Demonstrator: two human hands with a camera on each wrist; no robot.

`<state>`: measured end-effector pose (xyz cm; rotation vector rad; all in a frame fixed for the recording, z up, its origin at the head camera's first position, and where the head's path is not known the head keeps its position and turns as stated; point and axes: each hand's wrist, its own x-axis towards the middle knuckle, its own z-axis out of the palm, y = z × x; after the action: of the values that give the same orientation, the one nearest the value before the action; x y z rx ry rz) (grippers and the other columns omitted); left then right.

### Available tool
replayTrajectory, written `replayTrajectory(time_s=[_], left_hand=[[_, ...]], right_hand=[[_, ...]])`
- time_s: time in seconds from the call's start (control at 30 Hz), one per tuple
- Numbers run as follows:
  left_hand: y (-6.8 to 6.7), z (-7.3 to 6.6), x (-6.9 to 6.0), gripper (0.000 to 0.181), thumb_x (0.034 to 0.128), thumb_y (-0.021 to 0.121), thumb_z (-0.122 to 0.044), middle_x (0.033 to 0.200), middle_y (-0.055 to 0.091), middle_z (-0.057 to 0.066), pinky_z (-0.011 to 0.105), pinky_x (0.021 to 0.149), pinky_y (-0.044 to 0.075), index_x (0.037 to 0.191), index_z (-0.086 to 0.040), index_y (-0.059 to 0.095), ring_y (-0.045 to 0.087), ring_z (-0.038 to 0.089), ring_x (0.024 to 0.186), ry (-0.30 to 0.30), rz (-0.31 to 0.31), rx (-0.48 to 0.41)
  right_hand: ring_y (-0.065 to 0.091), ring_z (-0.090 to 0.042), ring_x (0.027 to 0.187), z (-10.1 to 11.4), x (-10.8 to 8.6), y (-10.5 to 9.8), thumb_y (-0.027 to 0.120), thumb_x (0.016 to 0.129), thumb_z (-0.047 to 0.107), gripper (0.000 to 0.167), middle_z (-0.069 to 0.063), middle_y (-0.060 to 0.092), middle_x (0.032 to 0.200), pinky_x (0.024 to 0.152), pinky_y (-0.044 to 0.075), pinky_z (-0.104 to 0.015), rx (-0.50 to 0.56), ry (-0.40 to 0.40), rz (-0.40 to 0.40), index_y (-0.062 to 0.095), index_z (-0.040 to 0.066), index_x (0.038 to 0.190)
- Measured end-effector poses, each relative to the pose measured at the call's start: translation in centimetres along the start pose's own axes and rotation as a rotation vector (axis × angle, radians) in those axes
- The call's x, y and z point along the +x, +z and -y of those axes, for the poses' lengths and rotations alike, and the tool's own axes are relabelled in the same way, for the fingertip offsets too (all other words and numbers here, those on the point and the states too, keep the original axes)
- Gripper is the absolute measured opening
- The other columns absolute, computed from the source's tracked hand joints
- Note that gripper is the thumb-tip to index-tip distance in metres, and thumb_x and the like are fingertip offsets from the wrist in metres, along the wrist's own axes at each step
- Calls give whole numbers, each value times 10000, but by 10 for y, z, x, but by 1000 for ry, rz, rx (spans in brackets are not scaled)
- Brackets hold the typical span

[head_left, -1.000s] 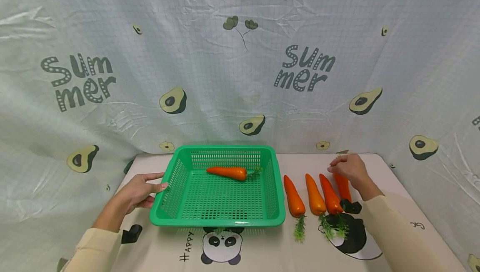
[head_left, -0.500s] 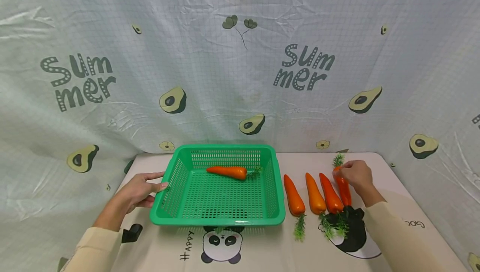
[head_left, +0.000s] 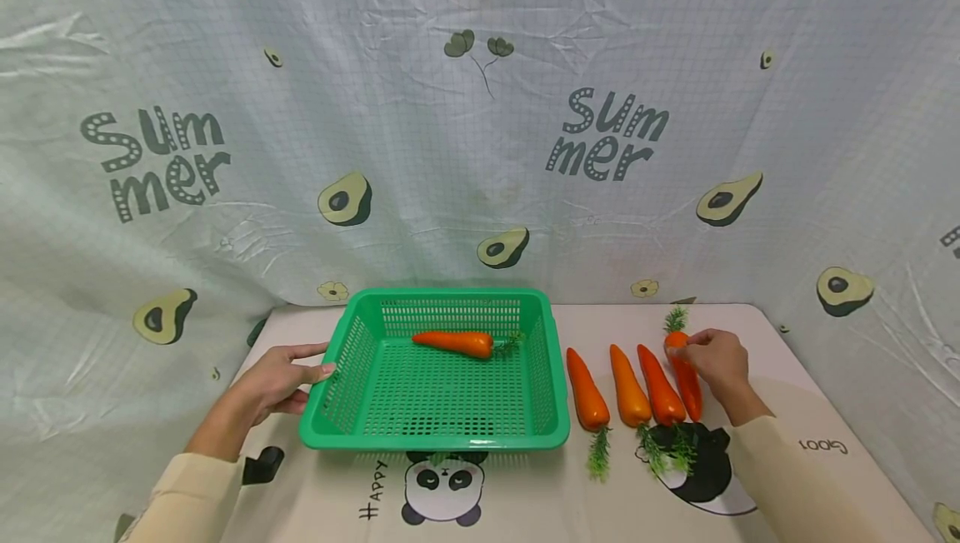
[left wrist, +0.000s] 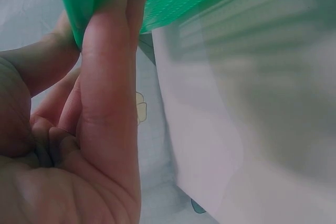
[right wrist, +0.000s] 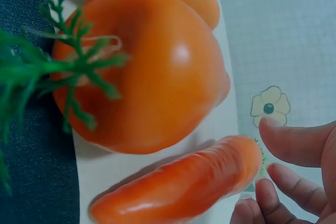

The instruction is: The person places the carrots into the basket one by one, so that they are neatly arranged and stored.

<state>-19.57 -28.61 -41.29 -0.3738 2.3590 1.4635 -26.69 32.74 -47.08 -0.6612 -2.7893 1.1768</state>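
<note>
My left hand point(head_left: 273, 381) holds the left rim of a green plastic basket point(head_left: 435, 443), its thumb on the rim; in the left wrist view the fingers point(left wrist: 107, 87) reach up to the basket wall. One orange toy carrot point(head_left: 453, 345) lies inside the basket. At the far right my right hand point(head_left: 720, 360) is beside the thick end of a red-orange carrot point(head_left: 686, 385), whose leafy top points to the back. The right wrist view has the thumb point(right wrist: 294, 142) apart from that carrot, with loosely bent fingers close to its end.
To the right of the basket, three more carrots point(head_left: 588, 397) lie in a row, tips to the back and green leaves toward me. A printed cloth point(head_left: 450, 193) hangs behind the table point(head_left: 322, 493).
The far-right carrot has shifted slightly toward me, and its leafy top has come into view. My right hand has moved down and right. Left hand and basket have stayed put.
</note>
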Motion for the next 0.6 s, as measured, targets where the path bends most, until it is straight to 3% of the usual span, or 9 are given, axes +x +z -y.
replayTrajectory(time_s=[0.4, 0.6], left_hand=[[-1, -1, 0, 659, 1056, 628, -175, 750, 759, 28, 289, 547, 609, 1614, 5, 328, 730, 148, 580, 2, 8, -2], [-1, -1, 0, 659, 1054, 630, -174, 753, 756, 27, 287, 548, 608, 1615, -3, 329, 724, 142, 578, -3, 10, -1]], right_hand=[[549, -434, 1063, -5, -5, 3, 720, 949, 178, 464, -352, 574, 1308, 937, 586, -534, 51, 52, -9, 576, -115, 1279], [576, -421, 1037, -10, -8, 5, 727, 945, 185, 485, -351, 581, 1292, 833, 605, -455, 51, 54, -20, 560, -110, 1293]])
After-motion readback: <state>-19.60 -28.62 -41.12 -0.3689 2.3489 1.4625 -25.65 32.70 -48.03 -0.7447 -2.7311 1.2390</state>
